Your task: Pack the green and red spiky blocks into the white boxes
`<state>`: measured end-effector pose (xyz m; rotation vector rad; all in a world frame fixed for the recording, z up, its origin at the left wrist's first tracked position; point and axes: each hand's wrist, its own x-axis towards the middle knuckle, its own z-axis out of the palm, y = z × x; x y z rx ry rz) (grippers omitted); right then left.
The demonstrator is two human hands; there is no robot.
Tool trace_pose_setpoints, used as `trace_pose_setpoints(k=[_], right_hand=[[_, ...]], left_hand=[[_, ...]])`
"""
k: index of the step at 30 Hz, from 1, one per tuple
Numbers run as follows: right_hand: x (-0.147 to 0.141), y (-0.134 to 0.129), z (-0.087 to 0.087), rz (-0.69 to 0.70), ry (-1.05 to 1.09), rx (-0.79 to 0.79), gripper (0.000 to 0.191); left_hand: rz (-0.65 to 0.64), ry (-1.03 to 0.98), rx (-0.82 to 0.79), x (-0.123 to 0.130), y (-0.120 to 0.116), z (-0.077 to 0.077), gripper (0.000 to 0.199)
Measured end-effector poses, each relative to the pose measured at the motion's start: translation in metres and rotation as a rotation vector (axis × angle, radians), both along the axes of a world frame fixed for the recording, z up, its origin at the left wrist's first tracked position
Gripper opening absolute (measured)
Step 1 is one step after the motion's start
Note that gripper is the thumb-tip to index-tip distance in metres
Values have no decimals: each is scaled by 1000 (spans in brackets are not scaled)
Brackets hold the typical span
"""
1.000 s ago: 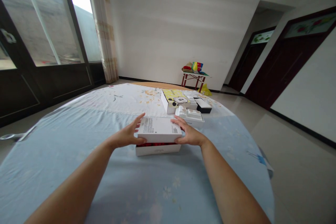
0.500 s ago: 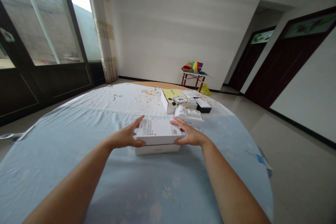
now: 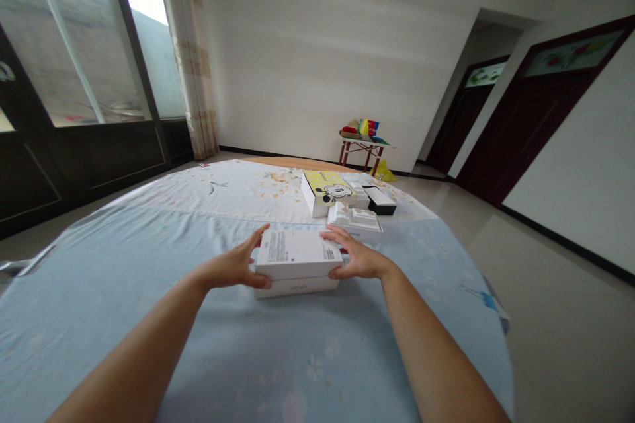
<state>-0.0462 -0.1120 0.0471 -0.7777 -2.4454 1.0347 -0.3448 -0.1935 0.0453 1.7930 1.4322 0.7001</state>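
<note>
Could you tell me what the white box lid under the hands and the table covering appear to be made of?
White box lid: likely rigid matte cardboard, with crisp edges and fine printed text. Table covering: seemingly thin woven fabric, pale blue with floral print, lying in soft creases.

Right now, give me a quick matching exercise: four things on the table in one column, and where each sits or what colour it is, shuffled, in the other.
Things:
1. white lid
2. yellow cartoon box
3. black box
4. white moulded tray

Places:
A. farthest right of the boxes
B. between left hand and right hand
C. just beyond the right hand
D. behind the tray, toward the far edge

Pairs: 1-B, 2-D, 3-A, 4-C
</note>
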Motion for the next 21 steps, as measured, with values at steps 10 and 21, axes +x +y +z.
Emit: trace_pose_setpoints(k=[10, 21], right_hand=[[27, 33, -9, -399, 357, 4, 63], [81, 76, -65, -961, 37, 361, 44]], left_hand=[[-14, 35, -62, -9, 5, -12, 128], [-27, -30, -1, -10, 5, -15, 121]])
